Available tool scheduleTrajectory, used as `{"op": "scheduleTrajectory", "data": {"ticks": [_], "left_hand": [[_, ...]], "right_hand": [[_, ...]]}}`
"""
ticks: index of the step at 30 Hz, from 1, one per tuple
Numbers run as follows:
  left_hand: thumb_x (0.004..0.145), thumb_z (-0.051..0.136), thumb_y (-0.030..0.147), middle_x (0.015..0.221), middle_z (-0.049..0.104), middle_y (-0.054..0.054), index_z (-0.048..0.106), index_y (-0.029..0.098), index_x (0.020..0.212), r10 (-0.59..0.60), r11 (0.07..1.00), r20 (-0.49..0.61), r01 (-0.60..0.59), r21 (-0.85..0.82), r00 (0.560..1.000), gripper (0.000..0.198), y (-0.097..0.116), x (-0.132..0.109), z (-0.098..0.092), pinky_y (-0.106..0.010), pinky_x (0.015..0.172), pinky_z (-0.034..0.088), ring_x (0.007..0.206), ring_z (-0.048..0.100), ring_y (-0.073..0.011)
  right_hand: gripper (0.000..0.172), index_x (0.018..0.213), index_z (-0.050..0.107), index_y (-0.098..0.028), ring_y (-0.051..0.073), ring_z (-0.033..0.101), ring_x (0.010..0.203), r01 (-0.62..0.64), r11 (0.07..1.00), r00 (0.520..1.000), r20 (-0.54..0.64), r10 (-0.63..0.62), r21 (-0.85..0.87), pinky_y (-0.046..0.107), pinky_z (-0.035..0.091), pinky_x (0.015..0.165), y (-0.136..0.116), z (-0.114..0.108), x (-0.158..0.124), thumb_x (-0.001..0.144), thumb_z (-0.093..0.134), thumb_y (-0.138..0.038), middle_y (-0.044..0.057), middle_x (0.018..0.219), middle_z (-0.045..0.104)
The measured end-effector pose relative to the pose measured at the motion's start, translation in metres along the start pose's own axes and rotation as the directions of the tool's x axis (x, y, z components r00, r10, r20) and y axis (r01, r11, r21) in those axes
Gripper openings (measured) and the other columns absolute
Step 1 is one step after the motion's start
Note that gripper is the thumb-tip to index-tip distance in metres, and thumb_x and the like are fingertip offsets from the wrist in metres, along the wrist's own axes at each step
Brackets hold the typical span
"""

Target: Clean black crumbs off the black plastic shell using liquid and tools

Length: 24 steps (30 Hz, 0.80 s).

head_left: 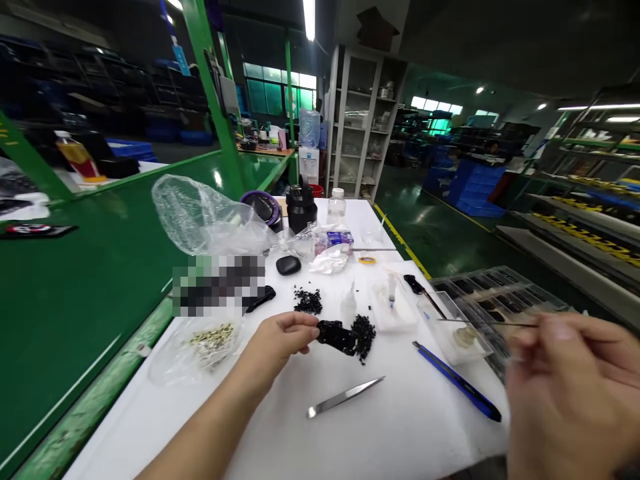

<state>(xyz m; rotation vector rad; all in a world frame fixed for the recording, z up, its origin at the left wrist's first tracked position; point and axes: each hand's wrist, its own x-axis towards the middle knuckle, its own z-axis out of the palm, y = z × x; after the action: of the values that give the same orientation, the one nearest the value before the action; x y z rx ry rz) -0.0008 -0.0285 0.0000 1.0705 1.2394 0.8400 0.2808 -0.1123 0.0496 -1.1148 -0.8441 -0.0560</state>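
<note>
Between thumb and fingers, my left hand (pixel 280 337) pinches a small black plastic part (pixel 336 337) with an irregular outline. The part is just above the white table, beside a pile of tiny black pieces (pixel 366 335). At the right, my right hand (pixel 575 387), somewhat blurred, is closed on a thin rod-like tool (pixel 505 324) pointing left. The rod's tip is over a clear tray (pixel 484 352), in which stands a small glass jar (pixel 466 336). Metal tweezers (pixel 345 397) lie in front of the black part. A blue and black pen-like tool (pixel 457 381) rests between my hands.
A second pile of black pieces (pixel 308 301) lies farther back. At left is a clear bag (pixel 213 343) of brass-coloured pieces. A squeeze bottle (pixel 349 301), a white tray (pixel 397 320), a black oval case (pixel 289 265) and a black jug (pixel 302 208) stand beyond.
</note>
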Motion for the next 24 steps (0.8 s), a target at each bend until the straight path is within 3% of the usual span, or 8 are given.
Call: {"op": "scheduleTrajectory", "data": {"ticks": [1, 3, 5, 11, 24], "left_hand": [[0.067, 0.080, 0.032, 0.075, 0.066, 0.000, 0.072, 0.019, 0.088, -0.013, 0.999, 0.006, 0.013, -0.033, 1.000, 0.026, -0.001, 0.000, 0.000, -0.029, 0.069, 0.042, 0.065, 0.056, -0.0137], [0.065, 0.081, 0.031, 0.072, 0.064, 0.001, 0.072, 0.018, 0.087, -0.048, 0.994, 0.028, 0.051, -0.102, 0.998, 0.027, -0.002, 0.000, 0.000, -0.027, 0.066, 0.040, 0.061, 0.054, -0.0108], [0.063, 0.083, 0.030, 0.069, 0.062, 0.002, 0.072, 0.017, 0.086, -0.072, 0.983, 0.055, 0.080, -0.162, 0.996, 0.028, 0.000, -0.001, 0.001, -0.025, 0.063, 0.038, 0.057, 0.051, -0.0088], [0.058, 0.086, 0.027, 0.065, 0.062, 0.002, 0.071, 0.016, 0.080, -0.104, 0.961, 0.098, 0.126, -0.245, 0.990, 0.029, 0.006, -0.006, 0.003, -0.025, 0.062, 0.038, 0.054, 0.051, -0.0081], [0.055, 0.086, 0.026, 0.065, 0.064, 0.003, 0.070, 0.017, 0.076, -0.103, 0.958, 0.116, 0.130, -0.255, 0.988, 0.028, 0.005, -0.007, 0.004, -0.025, 0.062, 0.038, 0.052, 0.054, -0.0081]], "right_hand": [[0.005, 0.084, 0.067, -0.021, 0.014, 0.057, 0.051, -0.057, 0.995, 0.985, 0.169, 0.041, 0.087, 0.025, 0.047, 0.044, -0.007, 0.010, -0.013, 0.081, 0.070, -0.023, 0.000, 0.066, 0.062], [0.010, 0.088, 0.068, -0.022, 0.013, 0.062, 0.051, -0.043, 0.984, 0.893, 0.448, -0.039, 0.171, 0.023, 0.051, 0.043, -0.015, 0.029, -0.037, 0.081, 0.069, -0.015, -0.001, 0.065, 0.067], [0.019, 0.093, 0.067, -0.023, 0.013, 0.065, 0.054, 0.028, 0.980, 0.797, 0.587, -0.140, 0.195, 0.022, 0.054, 0.049, -0.018, 0.044, -0.056, 0.082, 0.065, -0.008, -0.002, 0.069, 0.070], [0.020, 0.094, 0.062, -0.022, 0.010, 0.059, 0.050, 0.237, 0.948, 0.720, 0.616, -0.319, 0.214, 0.023, 0.049, 0.052, -0.011, 0.061, -0.073, 0.081, 0.063, -0.007, -0.003, 0.068, 0.070], [0.017, 0.093, 0.062, -0.021, 0.011, 0.061, 0.052, 0.276, 0.937, 0.687, 0.638, -0.347, 0.213, 0.023, 0.046, 0.050, -0.008, 0.068, -0.079, 0.082, 0.062, -0.007, -0.002, 0.066, 0.069]]}}
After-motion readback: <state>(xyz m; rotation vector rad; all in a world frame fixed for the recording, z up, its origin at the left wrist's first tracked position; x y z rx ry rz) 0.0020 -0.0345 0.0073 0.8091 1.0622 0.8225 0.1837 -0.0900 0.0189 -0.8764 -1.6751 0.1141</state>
